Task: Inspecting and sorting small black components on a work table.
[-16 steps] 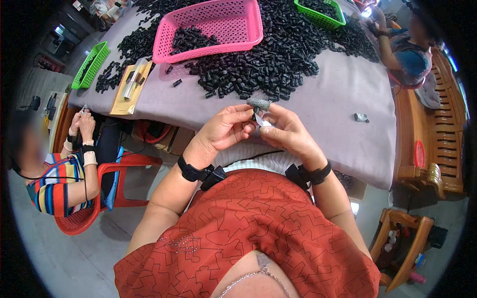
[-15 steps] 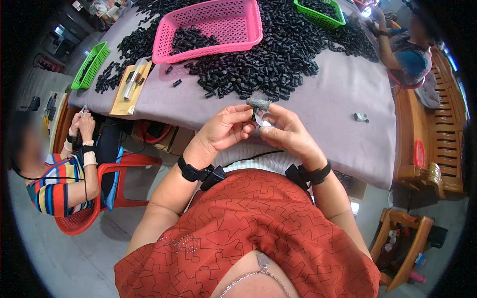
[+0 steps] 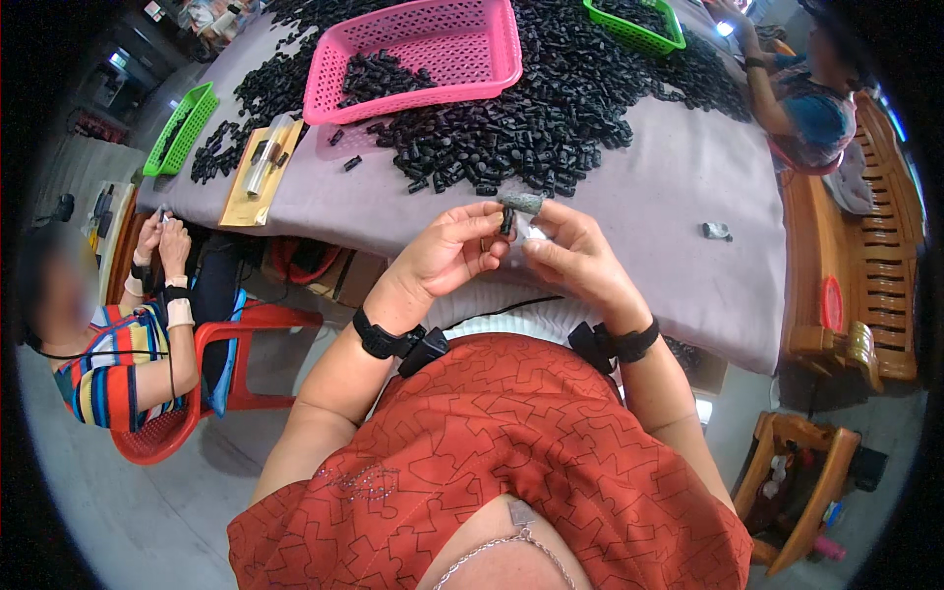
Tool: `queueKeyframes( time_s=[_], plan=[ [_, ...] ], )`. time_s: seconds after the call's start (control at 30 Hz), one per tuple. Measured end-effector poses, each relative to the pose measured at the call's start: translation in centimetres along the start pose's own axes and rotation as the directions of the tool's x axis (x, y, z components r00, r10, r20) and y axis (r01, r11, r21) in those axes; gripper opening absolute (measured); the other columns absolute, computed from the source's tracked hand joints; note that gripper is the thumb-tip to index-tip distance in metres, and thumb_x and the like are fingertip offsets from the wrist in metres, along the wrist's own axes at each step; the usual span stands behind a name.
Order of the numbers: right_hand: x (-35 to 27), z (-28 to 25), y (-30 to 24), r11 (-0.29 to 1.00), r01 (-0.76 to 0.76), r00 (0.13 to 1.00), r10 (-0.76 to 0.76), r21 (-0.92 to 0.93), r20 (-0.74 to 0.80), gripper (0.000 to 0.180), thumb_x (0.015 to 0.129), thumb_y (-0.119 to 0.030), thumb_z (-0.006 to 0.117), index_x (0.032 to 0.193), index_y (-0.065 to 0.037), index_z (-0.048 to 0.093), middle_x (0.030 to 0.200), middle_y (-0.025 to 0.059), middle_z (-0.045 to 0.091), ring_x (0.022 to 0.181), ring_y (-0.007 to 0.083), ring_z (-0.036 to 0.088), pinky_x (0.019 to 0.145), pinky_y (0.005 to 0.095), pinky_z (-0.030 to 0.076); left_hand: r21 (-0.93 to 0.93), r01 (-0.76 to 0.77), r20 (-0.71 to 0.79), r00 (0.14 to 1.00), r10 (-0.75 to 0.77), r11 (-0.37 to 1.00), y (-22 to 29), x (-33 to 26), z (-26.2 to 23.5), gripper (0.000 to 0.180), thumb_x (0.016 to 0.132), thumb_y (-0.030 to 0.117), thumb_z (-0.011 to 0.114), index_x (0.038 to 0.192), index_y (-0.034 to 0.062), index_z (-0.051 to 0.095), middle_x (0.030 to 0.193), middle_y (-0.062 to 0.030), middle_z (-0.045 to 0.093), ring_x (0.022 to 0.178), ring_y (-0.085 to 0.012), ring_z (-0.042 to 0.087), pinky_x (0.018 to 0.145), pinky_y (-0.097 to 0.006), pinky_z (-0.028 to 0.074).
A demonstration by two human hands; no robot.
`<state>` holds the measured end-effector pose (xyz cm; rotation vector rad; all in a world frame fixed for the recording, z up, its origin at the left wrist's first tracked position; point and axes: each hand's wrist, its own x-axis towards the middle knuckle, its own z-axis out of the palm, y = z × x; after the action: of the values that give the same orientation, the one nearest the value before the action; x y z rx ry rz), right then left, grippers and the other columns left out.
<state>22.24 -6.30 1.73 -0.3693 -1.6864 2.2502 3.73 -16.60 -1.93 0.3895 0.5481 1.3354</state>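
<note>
Just above the table's near edge, my hands meet. Between thumb and fingers, my left hand pinches a small black cylindrical part, held roughly upright. My right hand is closed on a small whitish tool, its tip close to the black part; the fingers hide most of it, so its kind is unclear. A grey textured finger sleeve covers the tip of my right index finger. Beyond my hands lies a big pile of similar black parts on the grey tablecloth.
A pink basket with black parts stands on the pile's near side. Green baskets sit at the far left and far right. A yellow card with a clear tube lies left. Co-workers sit at both sides; a grey piece lies right.
The black part now shows more plainly, upright in my left fingers. My right hand has shifted slightly, and the pale tool's tip has turned.
</note>
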Motion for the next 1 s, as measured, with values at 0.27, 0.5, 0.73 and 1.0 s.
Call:
queueKeyframes(
  time_s=[0.27,0.5,0.73,1.0],
  plan=[
    [0.1,-0.5,0.0,0.998,0.037,0.998,-0.040,-0.051,-0.056,0.035,0.094,-0.012,0.061,0.127,-0.002,0.055,0.082,-0.0046,0.056,0.062,0.0008,0.044,0.051,0.0172,0.034,0.025,-0.107,-0.048,0.993,0.109,0.994,0.4,-0.2,-0.1,0.027,0.094,0.010,0.060,0.121,0.0044,0.058,0.100,-0.0092,0.067,0.077,-0.0127,0.066,0.069,-0.025,0.059],
    [0.2,-0.4,0.5,0.999,0.037,0.998,-0.038,-0.033,-0.051,0.034,0.094,-0.012,0.061,0.126,-0.002,0.056,0.081,-0.0051,0.055,0.063,0.0010,0.044,0.052,0.0176,0.035,0.051,-0.151,-0.093,0.984,0.155,0.987,0.4,0.1,-1.0,0.028,0.094,0.010,0.060,0.121,0.0023,0.059,0.102,-0.0089,0.067,0.082,-0.0156,0.068,0.075,-0.027,0.060],
    [0.2,-0.4,0.5,0.997,0.024,0.996,-0.029,-0.067,-0.079,0.043,0.093,-0.014,0.063,0.132,-0.004,0.051,0.081,-0.0042,0.055,0.063,0.0017,0.045,0.052,0.0175,0.035,0.043,-0.167,-0.147,0.974,0.171,0.985,0.4,0.1,-0.5,0.026,0.096,0.008,0.056,0.121,0.0000,0.057,0.103,-0.0100,0.067,0.087,-0.0192,0.069,0.077,-0.028,0.061],
    [0.0,0.1,0.4,0.999,0.015,0.999,-0.013,-0.041,0.040,0.055,0.092,-0.014,0.063,0.143,-0.006,0.042,0.078,-0.0038,0.052,0.063,0.0022,0.044,0.052,0.0173,0.034,0.042,-0.128,-0.050,0.990,0.130,0.991,-0.1,0.3,-0.5,0.028,0.095,0.008,0.057,0.123,0.0030,0.054,0.099,-0.0078,0.067,0.085,-0.0154,0.069,0.075,-0.026,0.060]
  ],
)
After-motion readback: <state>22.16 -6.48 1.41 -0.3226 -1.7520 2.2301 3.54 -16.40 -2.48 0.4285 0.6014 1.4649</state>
